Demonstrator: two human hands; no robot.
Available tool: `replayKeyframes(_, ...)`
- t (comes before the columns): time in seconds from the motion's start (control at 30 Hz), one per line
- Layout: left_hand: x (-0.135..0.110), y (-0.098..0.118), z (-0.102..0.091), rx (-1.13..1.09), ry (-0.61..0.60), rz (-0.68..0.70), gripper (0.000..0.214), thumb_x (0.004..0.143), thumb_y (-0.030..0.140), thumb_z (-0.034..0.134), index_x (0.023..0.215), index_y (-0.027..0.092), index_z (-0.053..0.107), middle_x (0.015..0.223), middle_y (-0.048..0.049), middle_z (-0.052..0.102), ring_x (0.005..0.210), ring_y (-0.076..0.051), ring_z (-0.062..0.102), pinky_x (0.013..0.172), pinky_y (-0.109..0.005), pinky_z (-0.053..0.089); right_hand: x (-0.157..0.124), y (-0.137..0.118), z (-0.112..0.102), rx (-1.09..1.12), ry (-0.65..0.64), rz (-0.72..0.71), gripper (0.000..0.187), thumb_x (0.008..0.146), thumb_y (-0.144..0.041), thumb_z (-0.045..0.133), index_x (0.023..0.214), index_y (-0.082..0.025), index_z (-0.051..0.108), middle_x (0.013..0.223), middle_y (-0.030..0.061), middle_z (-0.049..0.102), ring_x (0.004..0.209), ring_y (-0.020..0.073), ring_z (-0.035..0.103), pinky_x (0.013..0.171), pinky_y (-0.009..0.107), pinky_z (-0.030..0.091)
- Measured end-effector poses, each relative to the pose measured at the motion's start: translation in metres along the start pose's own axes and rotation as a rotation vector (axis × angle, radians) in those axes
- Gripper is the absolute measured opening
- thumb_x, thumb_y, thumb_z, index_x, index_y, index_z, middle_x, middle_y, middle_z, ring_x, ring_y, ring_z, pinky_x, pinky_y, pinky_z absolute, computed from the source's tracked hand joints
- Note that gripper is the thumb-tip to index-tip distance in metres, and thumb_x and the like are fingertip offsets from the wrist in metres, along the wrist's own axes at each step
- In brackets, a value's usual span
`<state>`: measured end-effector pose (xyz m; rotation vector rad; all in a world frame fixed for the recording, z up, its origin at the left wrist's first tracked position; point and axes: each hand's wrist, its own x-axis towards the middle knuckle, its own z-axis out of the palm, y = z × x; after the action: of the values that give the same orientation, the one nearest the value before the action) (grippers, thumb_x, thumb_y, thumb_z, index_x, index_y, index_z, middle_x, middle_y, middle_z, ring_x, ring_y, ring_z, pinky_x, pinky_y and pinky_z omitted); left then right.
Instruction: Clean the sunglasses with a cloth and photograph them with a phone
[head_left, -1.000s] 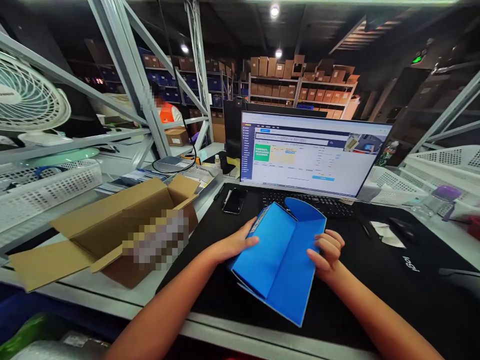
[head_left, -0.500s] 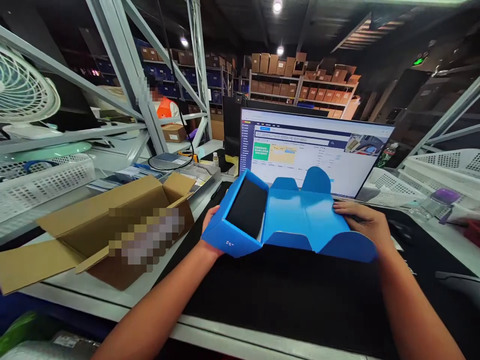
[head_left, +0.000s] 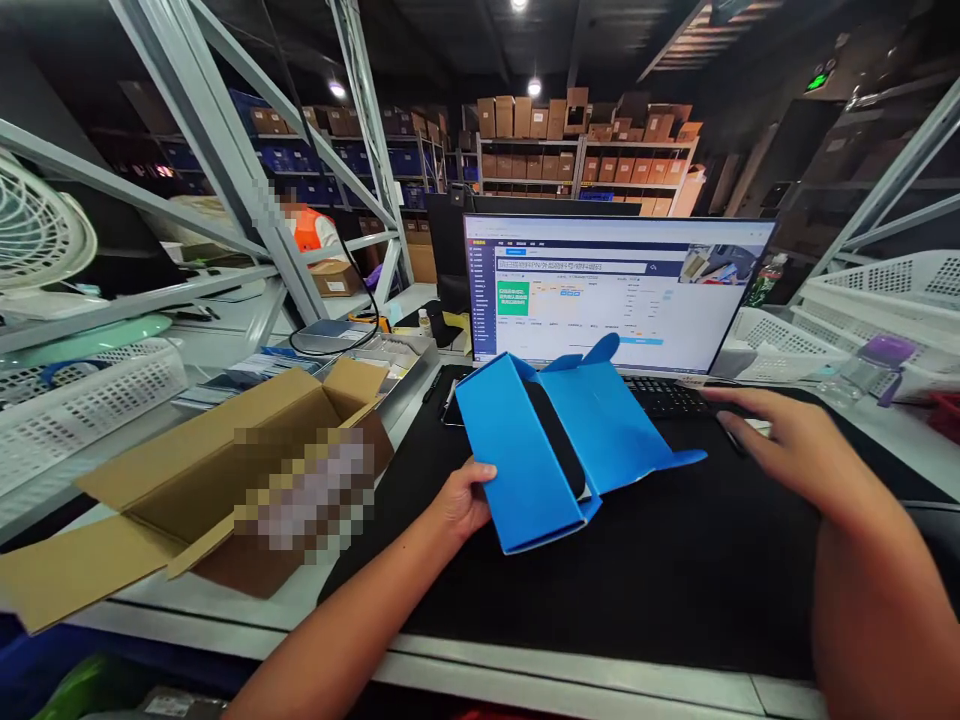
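Observation:
My left hand [head_left: 459, 500] grips the near left edge of a blue cardboard box [head_left: 525, 455], holding it tilted above the black desk mat [head_left: 660, 560]. Its lid flap [head_left: 615, 420] hangs open to the right, and a dark insert [head_left: 559, 440] shows inside. Off the box, my right hand [head_left: 795, 455] hovers at the right above the mat with its fingers stretched out and holds nothing.
An open brown carton [head_left: 225, 480] sits at the left. A monitor [head_left: 611, 290] and keyboard [head_left: 667, 397] stand behind the box, with a phone [head_left: 450, 405] partly hidden. White baskets [head_left: 862, 320] lie at the right, a fan [head_left: 37, 240] at the far left. A person in orange [head_left: 307, 228] works far back.
The box went from closed to lifted and opened. My right hand has let go of the lid and pulled away to the right, and my left hand has tilted the box toward the mat.

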<state>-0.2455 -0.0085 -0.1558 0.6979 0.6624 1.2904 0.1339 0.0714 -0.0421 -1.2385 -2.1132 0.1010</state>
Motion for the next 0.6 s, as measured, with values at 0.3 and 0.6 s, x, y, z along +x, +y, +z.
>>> replayKeyframes(0.3, -0.010, -0.020, 0.026, 0.103, -0.094, -0.023, 0.068, 0.048, 0.018, 0.094, 0.113, 0.017, 0.071, 0.108, -0.0116, 0.077, 0.109, -0.037, 0.069, 0.109, -0.058, 0.042, -0.030, -0.089, 0.068, 0.235, -0.341, -0.042, 0.052, 0.093, -0.042, 0.065, 0.141, -0.023, 0.056, 0.128, 0.0114, 0.068, 0.105, 0.0282, 0.069, 0.089, 0.048, 0.059)
replayKeyframes(0.6, -0.014, -0.036, 0.017, 0.256, -0.134, -0.101, 0.065, 0.047, 0.025, 0.097, 0.108, 0.019, 0.075, 0.106, -0.0109, 0.079, 0.108, -0.037, 0.071, 0.106, -0.060, 0.046, -0.049, -0.093, 0.083, 0.216, -0.364, -0.153, 0.095, 0.076, -0.033, 0.084, 0.155, -0.021, 0.032, 0.133, 0.0167, 0.059, 0.123, 0.0357, 0.056, 0.101, 0.055, 0.051)
